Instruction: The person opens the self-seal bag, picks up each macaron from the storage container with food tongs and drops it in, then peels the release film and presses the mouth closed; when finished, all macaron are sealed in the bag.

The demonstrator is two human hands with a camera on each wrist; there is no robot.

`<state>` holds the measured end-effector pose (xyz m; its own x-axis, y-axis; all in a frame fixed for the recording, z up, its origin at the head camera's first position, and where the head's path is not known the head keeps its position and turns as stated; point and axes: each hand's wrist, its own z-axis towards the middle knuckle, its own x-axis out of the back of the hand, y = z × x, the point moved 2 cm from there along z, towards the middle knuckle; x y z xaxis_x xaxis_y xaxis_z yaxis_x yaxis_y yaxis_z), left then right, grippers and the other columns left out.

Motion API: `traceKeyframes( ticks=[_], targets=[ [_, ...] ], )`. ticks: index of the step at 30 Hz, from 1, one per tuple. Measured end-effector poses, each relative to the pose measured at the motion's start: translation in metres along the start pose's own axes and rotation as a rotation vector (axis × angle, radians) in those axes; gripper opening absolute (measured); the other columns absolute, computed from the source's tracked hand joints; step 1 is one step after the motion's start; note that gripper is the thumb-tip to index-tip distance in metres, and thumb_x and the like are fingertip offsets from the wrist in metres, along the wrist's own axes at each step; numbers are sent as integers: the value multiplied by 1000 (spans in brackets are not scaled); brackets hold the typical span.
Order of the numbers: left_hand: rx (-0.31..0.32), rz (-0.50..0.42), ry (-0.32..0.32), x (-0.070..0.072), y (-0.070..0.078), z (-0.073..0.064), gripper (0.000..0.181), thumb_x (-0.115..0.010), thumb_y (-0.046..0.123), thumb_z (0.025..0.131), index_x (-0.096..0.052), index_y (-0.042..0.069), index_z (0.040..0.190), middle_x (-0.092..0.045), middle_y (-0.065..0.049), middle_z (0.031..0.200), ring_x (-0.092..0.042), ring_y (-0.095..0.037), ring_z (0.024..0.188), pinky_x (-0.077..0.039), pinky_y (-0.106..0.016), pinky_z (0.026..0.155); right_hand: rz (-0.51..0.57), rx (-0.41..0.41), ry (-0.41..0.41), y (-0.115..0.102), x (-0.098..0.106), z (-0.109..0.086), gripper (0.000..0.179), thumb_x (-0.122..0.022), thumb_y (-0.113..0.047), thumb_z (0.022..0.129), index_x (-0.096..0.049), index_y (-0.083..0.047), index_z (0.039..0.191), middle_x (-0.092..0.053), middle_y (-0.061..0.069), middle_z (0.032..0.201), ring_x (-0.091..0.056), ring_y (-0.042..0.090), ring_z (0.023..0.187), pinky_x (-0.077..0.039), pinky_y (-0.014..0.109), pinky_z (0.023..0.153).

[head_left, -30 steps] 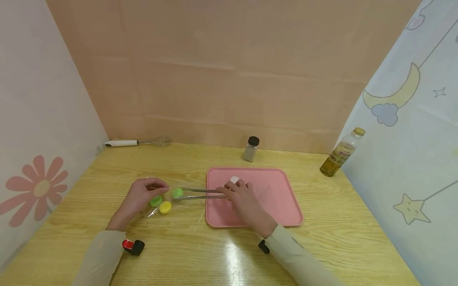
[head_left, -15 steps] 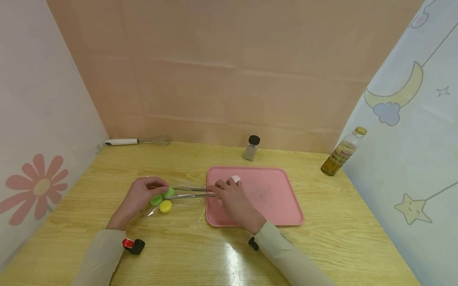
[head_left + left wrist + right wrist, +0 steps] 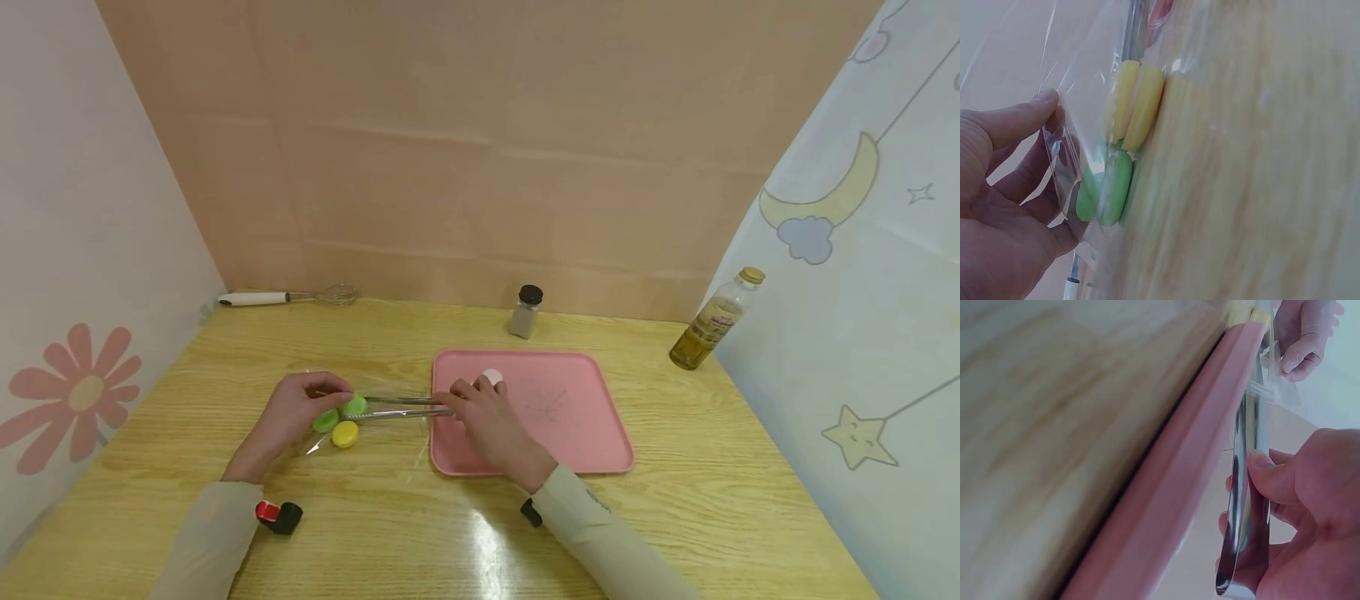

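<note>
My left hand point(image 3: 296, 408) pinches the edge of a clear plastic bag point(image 3: 1082, 69) between thumb and fingers. Inside it lie a yellow macaron point(image 3: 345, 434) and a green macaron point(image 3: 326, 421), both also visible through the film in the left wrist view. Metal tongs point(image 3: 1241, 481) are gripped by my right hand point(image 3: 491, 425), thumb on one arm and fingers on the other. Their tips reach left into the bag, one on either side of a second green macaron point(image 3: 356, 406), close by the left fingertips. Fingers partly hide the bag's mouth.
A pink tray point(image 3: 600, 433) lies under my right hand, with a pale round piece point(image 3: 492, 377) behind the knuckles. A black-capped jar point(image 3: 526, 312) stands behind it. A whisk point(image 3: 288, 297) lies back left; an oil bottle point(image 3: 708, 325) stands back right.
My right hand has moved left, carrying the tongs and the second green macaron into the bag beside the other macarons. During the last half second both hands stay nearly still.
</note>
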<state>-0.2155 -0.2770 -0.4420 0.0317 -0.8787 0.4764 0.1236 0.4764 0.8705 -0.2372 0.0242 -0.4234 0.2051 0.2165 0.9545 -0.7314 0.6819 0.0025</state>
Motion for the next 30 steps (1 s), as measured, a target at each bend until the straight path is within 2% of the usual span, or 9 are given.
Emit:
traceKeyframes(
  ticks=[12, 19, 25, 30],
  targets=[
    [4, 12, -5, 0, 1, 0, 21, -74, 28, 95, -77, 9, 105, -72, -5, 105, -63, -21, 94, -52, -31, 78, -1, -16, -40, -3, -1, 3, 55, -75, 3, 87, -66, -27, 132, -61, -6, 108, -41, 19, 85, -33, 35, 76],
    [0, 23, -8, 0, 1, 0, 21, -74, 28, 96, -77, 10, 105, -72, -5, 106, -63, -22, 95, -52, -31, 78, -7, -16, -52, -3, -2, 2, 52, -76, -3, 89, -66, -28, 133, -62, -6, 108, -41, 18, 84, -32, 33, 74],
    [8, 24, -4, 0, 1, 0, 21, -73, 28, 96, -77, 10, 105, -72, -4, 105, -62, -21, 94, -52, -29, 77, -53, 13, -19, -4, 0, 0, 46, -75, -8, 91, -67, -29, 131, -62, -5, 106, -43, 19, 83, -33, 33, 73],
    [4, 29, -1, 0, 0, 0, 21, -73, 29, 96, -77, 10, 105, -72, -4, 106, -62, -21, 95, -52, -30, 77, -91, 27, 7, -3, 4, -3, 50, -74, -3, 91, -65, -29, 133, -61, -3, 105, -43, 21, 83, -34, 35, 73]
  ],
)
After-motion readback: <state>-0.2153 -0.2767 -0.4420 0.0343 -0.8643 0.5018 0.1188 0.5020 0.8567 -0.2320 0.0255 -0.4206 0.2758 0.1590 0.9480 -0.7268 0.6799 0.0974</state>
